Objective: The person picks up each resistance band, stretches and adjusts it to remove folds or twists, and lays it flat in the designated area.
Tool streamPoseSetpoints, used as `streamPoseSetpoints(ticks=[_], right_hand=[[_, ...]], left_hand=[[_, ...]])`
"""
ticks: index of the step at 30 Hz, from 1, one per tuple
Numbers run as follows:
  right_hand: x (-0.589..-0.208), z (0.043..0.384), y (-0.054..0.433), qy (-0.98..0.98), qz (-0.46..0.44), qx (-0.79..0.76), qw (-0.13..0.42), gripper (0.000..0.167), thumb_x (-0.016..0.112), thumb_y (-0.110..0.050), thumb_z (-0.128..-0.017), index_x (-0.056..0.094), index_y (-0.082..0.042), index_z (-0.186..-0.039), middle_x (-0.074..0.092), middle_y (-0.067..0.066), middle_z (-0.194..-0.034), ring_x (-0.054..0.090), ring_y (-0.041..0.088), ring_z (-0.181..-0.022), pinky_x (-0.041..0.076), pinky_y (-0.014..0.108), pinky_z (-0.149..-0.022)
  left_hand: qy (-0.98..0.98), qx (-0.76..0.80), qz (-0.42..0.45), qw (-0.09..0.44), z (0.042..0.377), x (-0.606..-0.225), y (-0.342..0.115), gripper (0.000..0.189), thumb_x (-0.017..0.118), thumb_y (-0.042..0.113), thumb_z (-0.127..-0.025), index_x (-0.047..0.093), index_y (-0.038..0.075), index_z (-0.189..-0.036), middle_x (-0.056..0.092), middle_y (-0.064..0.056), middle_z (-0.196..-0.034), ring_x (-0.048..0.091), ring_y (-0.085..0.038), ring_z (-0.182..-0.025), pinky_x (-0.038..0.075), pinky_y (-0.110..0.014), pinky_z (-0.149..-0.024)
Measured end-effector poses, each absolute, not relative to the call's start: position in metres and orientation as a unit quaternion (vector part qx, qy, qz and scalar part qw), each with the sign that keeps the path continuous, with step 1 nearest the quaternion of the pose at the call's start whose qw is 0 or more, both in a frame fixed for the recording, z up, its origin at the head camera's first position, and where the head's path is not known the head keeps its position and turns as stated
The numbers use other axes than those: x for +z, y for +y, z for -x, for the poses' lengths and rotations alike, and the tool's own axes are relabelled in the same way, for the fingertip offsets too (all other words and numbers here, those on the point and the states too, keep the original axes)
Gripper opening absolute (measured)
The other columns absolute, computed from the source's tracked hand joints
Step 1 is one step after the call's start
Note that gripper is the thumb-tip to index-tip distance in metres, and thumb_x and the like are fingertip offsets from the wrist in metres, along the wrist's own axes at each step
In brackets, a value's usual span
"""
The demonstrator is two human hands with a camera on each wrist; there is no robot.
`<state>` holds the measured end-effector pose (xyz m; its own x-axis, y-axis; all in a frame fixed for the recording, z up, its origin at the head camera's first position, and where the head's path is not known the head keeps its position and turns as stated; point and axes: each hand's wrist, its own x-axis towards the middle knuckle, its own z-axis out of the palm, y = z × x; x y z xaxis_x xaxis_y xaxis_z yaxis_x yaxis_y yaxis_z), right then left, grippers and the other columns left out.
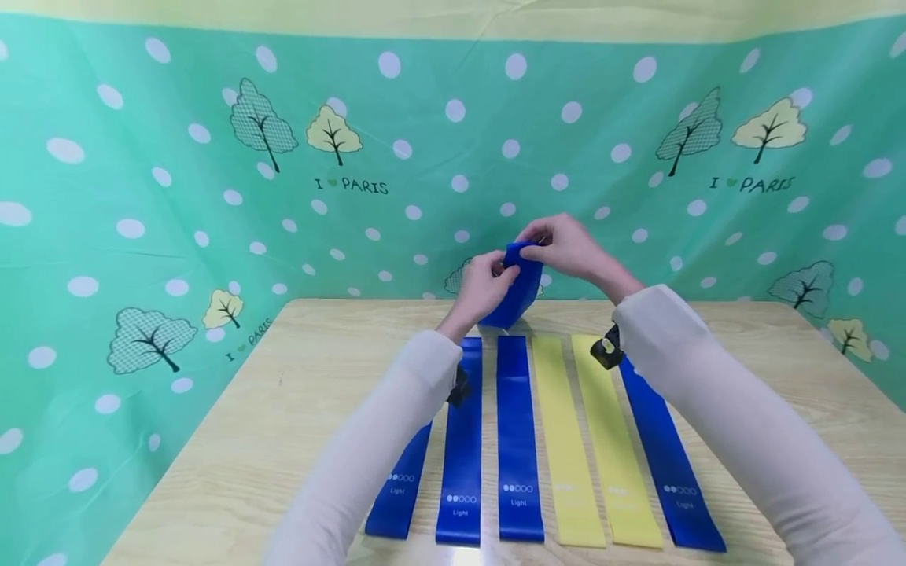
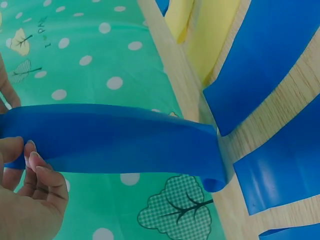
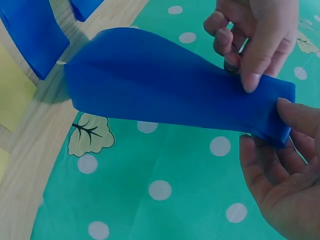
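A blue resistance band [image 1: 520, 295] is held upright above the far edge of the table, its lower end close over the wood. My left hand [image 1: 483, 284] pinches one side of it near the upper end. At the top, my right hand [image 1: 569, 248] grips the other side between thumb and fingers. From the right wrist view the band [image 3: 160, 82] looks like a flattened loop that bulges toward its lower end. Both thumbs lie on its near face there.
On the wooden table [image 1: 283, 440], several flat bands lie in a row below my arms: blue bands [image 1: 519, 440] marked Light and two yellow bands [image 1: 569, 448]. A green dotted cloth [image 1: 396, 251] hangs behind and along the sides.
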<state>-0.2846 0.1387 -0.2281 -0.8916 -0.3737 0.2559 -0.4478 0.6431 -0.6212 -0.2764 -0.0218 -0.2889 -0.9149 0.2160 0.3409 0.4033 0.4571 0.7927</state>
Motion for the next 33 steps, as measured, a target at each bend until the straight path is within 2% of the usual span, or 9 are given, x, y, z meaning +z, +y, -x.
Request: streamPoseSetpoints(ticks=[6,12,16,20,22,25,29,30,33], right_hand=[[-0.215,0.284,0.134,-0.901,-0.233,0.36,0.069,0.019,0.058,-0.008,-0.093,0.067,0.001,-0.107,0.067,0.02,-0.107,0.063,0.031,-0.095,0.051,0.043,-0.085],[-0.195,0.28,0.13,-0.897,-0.233,0.364,0.093,0.021,0.057,-0.008,-0.094,0.066,0.001,-0.11,0.065,0.02,-0.112,0.062,0.031,-0.102,0.05,0.044,-0.091],[-0.181,0.276,0.125,-0.89,-0.241,0.367,0.124,0.02,0.057,-0.008,-0.094,0.068,-0.001,-0.109,0.066,0.018,-0.112,0.062,0.029,-0.101,0.05,0.042,-0.091],[-0.17,0.273,0.119,-0.887,-0.25,0.359,0.147,0.019,0.057,-0.009,-0.094,0.069,-0.003,-0.108,0.067,0.015,-0.11,0.061,0.026,-0.096,0.05,0.038,-0.086],[-0.167,0.272,0.118,-0.887,-0.248,0.358,0.153,0.019,0.057,-0.01,-0.094,0.069,-0.003,-0.108,0.068,0.013,-0.109,0.06,0.024,-0.095,0.051,0.037,-0.085],[-0.164,0.27,0.118,-0.885,-0.24,0.365,0.161,0.019,0.057,-0.01,-0.095,0.069,-0.003,-0.108,0.068,0.014,-0.11,0.061,0.024,-0.096,0.051,0.038,-0.087],[-0.162,0.27,0.122,-0.884,-0.227,0.371,0.173,0.02,0.057,-0.011,-0.095,0.068,-0.003,-0.109,0.068,0.014,-0.11,0.061,0.024,-0.097,0.051,0.036,-0.087],[-0.161,0.27,0.122,-0.884,-0.224,0.372,0.174,0.021,0.057,-0.011,-0.095,0.068,-0.003,-0.11,0.067,0.014,-0.111,0.061,0.023,-0.097,0.05,0.036,-0.086],[-0.159,0.271,0.124,-0.885,-0.219,0.372,0.174,0.021,0.057,-0.012,-0.095,0.068,-0.004,-0.111,0.067,0.014,-0.111,0.06,0.023,-0.097,0.05,0.035,-0.085]], left_hand=[[-0.849,-0.494,0.156,0.105,0.278,-0.291,-0.025,0.02,0.054,0.015,-0.097,0.067,0.003,-0.105,0.069,-0.013,-0.084,0.067,-0.022,-0.076,0.051,-0.024,-0.061],[-0.843,-0.505,0.144,0.114,0.283,-0.292,-0.025,0.019,0.054,0.012,-0.096,0.068,0.002,-0.103,0.07,-0.016,-0.083,0.067,-0.025,-0.072,0.046,-0.021,-0.054],[-0.843,-0.504,0.131,0.138,0.287,-0.292,-0.025,0.017,0.055,0.012,-0.094,0.069,0.002,-0.095,0.068,-0.013,-0.077,0.063,-0.02,-0.063,0.041,-0.02,-0.05],[-0.845,-0.493,0.121,0.168,0.289,-0.29,-0.024,0.015,0.058,0.013,-0.094,0.068,0.004,-0.089,0.06,-0.007,-0.065,0.053,-0.014,-0.054,0.037,-0.021,-0.048],[-0.846,-0.485,0.118,0.186,0.289,-0.29,-0.023,0.014,0.06,0.014,-0.092,0.068,0.003,-0.088,0.054,-0.005,-0.066,0.05,-0.015,-0.059,0.036,-0.022,-0.052],[-0.848,-0.477,0.115,0.201,0.288,-0.289,-0.022,0.015,0.062,0.016,-0.091,0.068,0.002,-0.088,0.053,-0.007,-0.081,0.05,-0.019,-0.074,0.04,-0.026,-0.063],[-0.842,-0.496,0.117,0.175,0.285,-0.289,-0.022,0.016,0.062,0.02,-0.091,0.064,0.004,-0.095,0.059,-0.01,-0.105,0.056,-0.022,-0.096,0.047,-0.032,-0.081],[-0.838,-0.508,0.121,0.161,0.283,-0.289,-0.022,0.016,0.061,0.02,-0.092,0.061,0.005,-0.096,0.061,-0.01,-0.107,0.058,-0.022,-0.098,0.049,-0.033,-0.083],[-0.819,-0.544,0.14,0.116,0.281,-0.292,-0.021,0.016,0.059,0.019,-0.093,0.052,0.006,-0.099,0.067,-0.013,-0.103,0.065,-0.023,-0.095,0.052,-0.032,-0.077]])
